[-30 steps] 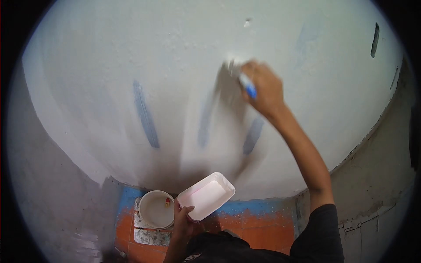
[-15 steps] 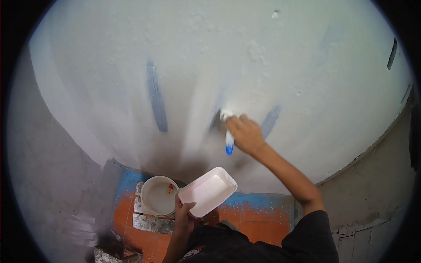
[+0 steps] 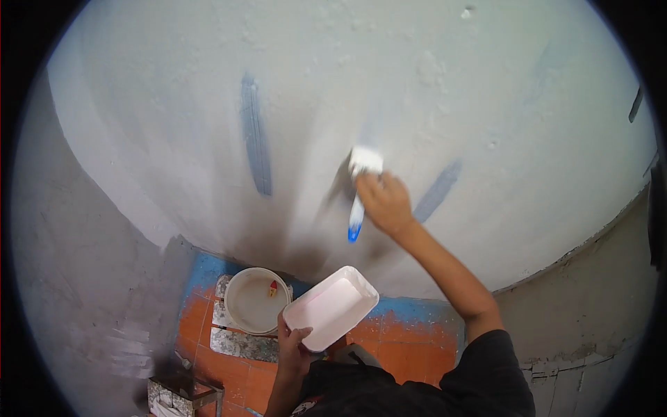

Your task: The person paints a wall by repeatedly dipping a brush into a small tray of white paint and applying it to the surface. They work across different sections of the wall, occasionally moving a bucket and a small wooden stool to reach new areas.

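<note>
- White tray (image 3: pixel 333 313): the left hand (image 3: pixel 295 347) grips its lower-left end, fingers closed, thumb over the rim.
- Above the tray: the right hand (image 3: pixel 387 203) has its fingers wrapped around a blue-tipped paintbrush (image 3: pixel 356 210), white bristles up at the wall (image 3: pixel 160 104).
- Just left of the tray: a bucket (image 3: pixel 231 299) on a spattered bench (image 3: pixel 243 345).

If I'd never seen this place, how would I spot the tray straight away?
Start with the big pale wall and look down to its foot, where the blue and orange floor begins. There, in front, the left hand holds the tray. It is whitish and oblong with rounded corners, whereas the bucket to its left is round and no hand holds it.
</note>
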`<action>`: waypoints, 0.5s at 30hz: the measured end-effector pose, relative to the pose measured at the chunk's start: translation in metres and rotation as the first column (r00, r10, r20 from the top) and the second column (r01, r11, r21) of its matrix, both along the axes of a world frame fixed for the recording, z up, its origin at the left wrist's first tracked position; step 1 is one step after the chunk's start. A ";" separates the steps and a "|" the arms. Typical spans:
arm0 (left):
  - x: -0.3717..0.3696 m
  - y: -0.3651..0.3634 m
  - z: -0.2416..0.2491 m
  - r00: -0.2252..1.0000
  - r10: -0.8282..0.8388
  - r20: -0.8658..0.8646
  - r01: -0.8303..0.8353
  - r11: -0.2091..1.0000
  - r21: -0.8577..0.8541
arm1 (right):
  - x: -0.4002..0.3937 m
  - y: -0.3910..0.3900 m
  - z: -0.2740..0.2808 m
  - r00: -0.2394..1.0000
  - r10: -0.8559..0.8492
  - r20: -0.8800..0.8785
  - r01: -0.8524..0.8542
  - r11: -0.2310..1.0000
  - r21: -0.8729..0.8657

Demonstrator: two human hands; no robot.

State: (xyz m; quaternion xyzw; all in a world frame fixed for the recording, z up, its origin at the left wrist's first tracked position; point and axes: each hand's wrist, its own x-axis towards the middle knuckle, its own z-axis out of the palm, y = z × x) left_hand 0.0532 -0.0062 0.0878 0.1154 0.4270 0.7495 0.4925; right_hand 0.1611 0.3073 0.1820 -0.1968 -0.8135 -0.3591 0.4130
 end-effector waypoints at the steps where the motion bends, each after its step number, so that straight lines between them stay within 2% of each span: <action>1: 0.001 0.000 0.005 1.000 0.003 -0.007 -0.003 1.000 -0.019 | -0.002 0.001 -0.023 0.999 0.033 0.040 -0.029 0.995 -0.099; 3: 0.000 -0.003 0.010 1.000 0.007 -0.030 -0.008 0.999 -0.047 | -0.010 -0.006 -0.042 0.989 0.109 0.101 -0.076 0.955 -0.286; 6: -0.001 -0.005 0.014 0.998 0.029 -0.060 -0.032 0.998 -0.050 | -0.004 0.008 -0.002 0.987 0.162 -0.004 -0.155 0.936 -0.315; 8: -0.006 -0.004 0.009 0.997 0.039 -0.074 -0.042 0.998 -0.048 | 0.007 0.023 0.067 0.975 0.147 -0.168 -0.178 0.966 -0.188; 11: -0.010 -0.005 0.010 0.996 0.051 -0.072 -0.054 0.998 -0.044 | 0.019 0.011 0.156 0.932 0.080 -0.355 -0.076 0.997 0.026; 13: -0.012 -0.002 0.012 0.995 0.059 -0.079 -0.062 0.998 -0.032 | 0.017 0.013 0.164 0.900 0.035 -0.434 -0.016 0.999 0.049; 15: -0.012 -0.003 0.014 0.993 0.072 -0.088 -0.075 0.997 -0.022 | 0.012 0.018 0.123 0.943 -0.043 -0.329 0.065 0.996 0.057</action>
